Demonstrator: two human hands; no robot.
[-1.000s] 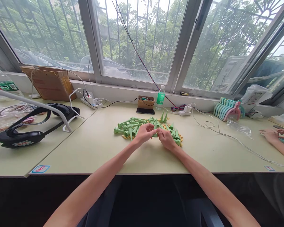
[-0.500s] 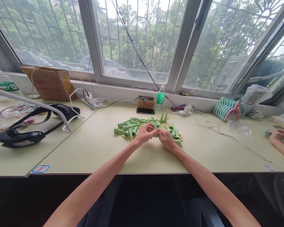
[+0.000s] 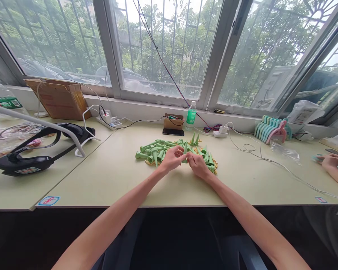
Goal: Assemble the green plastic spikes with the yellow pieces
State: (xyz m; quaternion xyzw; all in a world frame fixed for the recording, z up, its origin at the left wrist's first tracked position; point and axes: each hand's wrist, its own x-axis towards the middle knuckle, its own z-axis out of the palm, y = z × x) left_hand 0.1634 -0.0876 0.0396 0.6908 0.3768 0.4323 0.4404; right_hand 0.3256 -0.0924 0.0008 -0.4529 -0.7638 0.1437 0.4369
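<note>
My left hand (image 3: 172, 158) is closed round a slim green plastic cone (image 3: 185, 148), which stands point upward between its fingers. Right beside it, my right hand (image 3: 197, 164) is pinched shut with its fingertips against the cone's lower part; whatever small thing they grip there is hidden. Behind and around both hands spreads a pile of similar green cones (image 3: 155, 154), most lying flat and a few standing upright. Small yellow pieces (image 3: 150, 163) show under and between the cones.
A bottle (image 3: 190, 117), a small cardboard box (image 3: 173, 122) and a black phone (image 3: 173, 132) sit behind the pile. White cables (image 3: 260, 157) and small hangers (image 3: 270, 128) are to the right. A black headset (image 3: 30, 163) lies left. Another person's hand (image 3: 331, 162) works at far right.
My two hands and the green cone stay in almost the same place. At far right the other person's hands have shifted slightly.
</note>
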